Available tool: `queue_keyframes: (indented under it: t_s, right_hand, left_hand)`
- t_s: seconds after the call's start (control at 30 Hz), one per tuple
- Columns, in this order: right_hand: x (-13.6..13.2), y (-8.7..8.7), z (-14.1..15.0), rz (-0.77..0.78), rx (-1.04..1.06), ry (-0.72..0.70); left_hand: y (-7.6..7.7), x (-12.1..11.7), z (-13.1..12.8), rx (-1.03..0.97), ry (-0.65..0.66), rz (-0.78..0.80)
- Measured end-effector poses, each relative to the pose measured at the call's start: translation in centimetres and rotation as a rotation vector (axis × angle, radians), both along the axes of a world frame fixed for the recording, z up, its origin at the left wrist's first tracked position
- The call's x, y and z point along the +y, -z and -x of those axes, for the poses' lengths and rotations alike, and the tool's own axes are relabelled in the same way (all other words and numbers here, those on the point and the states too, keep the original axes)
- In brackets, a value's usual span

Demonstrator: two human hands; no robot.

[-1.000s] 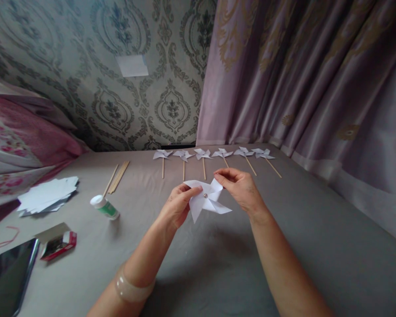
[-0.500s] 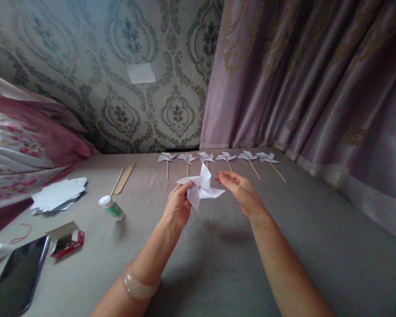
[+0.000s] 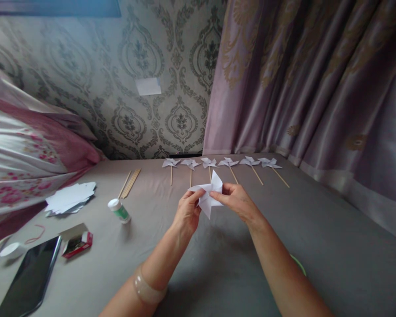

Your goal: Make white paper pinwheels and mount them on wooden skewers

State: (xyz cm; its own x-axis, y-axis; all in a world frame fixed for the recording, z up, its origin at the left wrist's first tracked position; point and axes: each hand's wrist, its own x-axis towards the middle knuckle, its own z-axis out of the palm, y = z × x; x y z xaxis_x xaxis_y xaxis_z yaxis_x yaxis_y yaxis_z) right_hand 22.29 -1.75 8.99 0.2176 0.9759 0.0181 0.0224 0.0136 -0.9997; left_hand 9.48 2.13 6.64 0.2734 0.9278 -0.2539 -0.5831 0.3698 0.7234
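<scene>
A white paper pinwheel (image 3: 208, 207) is held up above the grey cloth, with a small metallic pin at its centre. My left hand (image 3: 188, 211) pinches its left side between thumb and fingers. On the right side my right hand (image 3: 239, 200) grips it too, thumb on the front near the pin and fingers behind. No stick shows on this pinwheel, though its back is hidden. Behind it lies a row of several finished-looking pinwheels on sticks (image 3: 229, 163).
To the left are wooden sticks (image 3: 131, 182), a white-and-green glue bottle (image 3: 119, 211), a stack of paper (image 3: 71, 197), an open red box (image 3: 78, 243) and a phone (image 3: 29, 277). A white round object (image 3: 11, 250) lies by a red string (image 3: 36, 234). A green edge (image 3: 298, 264) shows beside my right forearm.
My right hand has moved in from beside the pinwheel and now grips its right side, thumb near the centre. My left hand keeps its hold. The whole view has shifted slightly.
</scene>
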Motion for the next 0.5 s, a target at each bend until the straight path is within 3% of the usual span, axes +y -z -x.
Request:
queue_keyframes:
  t_s: [0.33,0.5]
  right_hand:
    - [-0.7,0.2,-1.1,0.038,-0.120,0.017]
    - [-1.0,-0.4,-2.3,0.072,-0.097,0.133]
  left_hand:
    - [-0.7,-1.2,-0.1,0.033,-0.026,-0.033]
    - [-0.3,-0.6,1.3,0.267,-0.031,-0.071]
